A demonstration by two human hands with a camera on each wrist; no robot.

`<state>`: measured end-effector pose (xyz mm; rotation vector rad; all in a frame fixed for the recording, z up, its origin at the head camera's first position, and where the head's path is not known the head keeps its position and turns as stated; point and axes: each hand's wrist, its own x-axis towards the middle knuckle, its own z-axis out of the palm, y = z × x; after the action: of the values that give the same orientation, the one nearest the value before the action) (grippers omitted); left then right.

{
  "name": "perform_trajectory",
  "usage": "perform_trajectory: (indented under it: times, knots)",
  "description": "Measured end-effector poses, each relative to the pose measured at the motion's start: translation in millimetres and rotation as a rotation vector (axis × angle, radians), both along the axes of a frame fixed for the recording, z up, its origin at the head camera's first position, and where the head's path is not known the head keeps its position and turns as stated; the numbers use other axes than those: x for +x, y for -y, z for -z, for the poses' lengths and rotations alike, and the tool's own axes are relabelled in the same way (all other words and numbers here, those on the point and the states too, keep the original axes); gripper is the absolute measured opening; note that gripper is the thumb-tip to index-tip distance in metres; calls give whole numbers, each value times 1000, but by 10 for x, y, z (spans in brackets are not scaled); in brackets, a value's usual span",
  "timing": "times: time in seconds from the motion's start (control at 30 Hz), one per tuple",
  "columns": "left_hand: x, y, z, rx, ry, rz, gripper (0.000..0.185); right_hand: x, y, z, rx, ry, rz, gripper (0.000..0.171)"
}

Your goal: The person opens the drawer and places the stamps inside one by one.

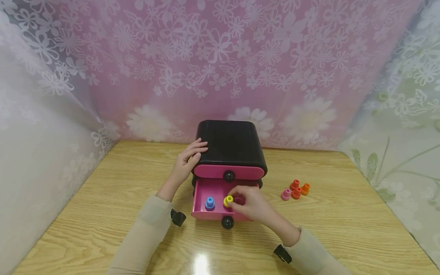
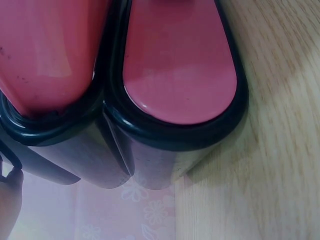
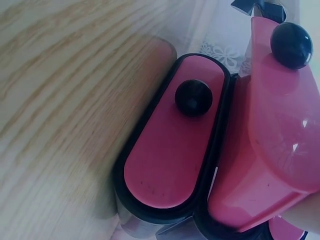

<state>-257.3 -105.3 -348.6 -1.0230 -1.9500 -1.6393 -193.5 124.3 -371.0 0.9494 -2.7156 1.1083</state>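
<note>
A black mini chest of drawers (image 1: 228,141) with pink fronts stands on the table. Its middle drawer (image 1: 203,189) is pulled out; the top and bottom ones are closed. My left hand (image 1: 187,157) rests on the chest's upper left side, fingers extended onto the top. Inside the drawer, my right hand (image 1: 252,202) pinches a small yellow stepped peg (image 1: 228,201) between thumb and fingers. A blue stepped peg (image 1: 210,203) stands upright in the drawer to its left. In the right wrist view the pulled-out drawer (image 3: 275,150) juts above the closed bottom drawer (image 3: 172,145).
Right of the chest, several loose pegs stand grouped on the wooden table (image 1: 330,229): a pink peg (image 1: 286,194), an orange peg (image 1: 305,188) and red-orange ones (image 1: 295,185). A flowered pink curtain (image 1: 220,68) hangs behind, with pale curtains at both sides.
</note>
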Motion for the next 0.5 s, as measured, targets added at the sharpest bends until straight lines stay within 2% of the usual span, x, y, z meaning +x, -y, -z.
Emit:
perform_trajectory:
  times: [0.5]
  knots:
    - [-15, -1, 12, 3, -19, -2, 27, -8, -2, 3, 53, 0, -14, 12]
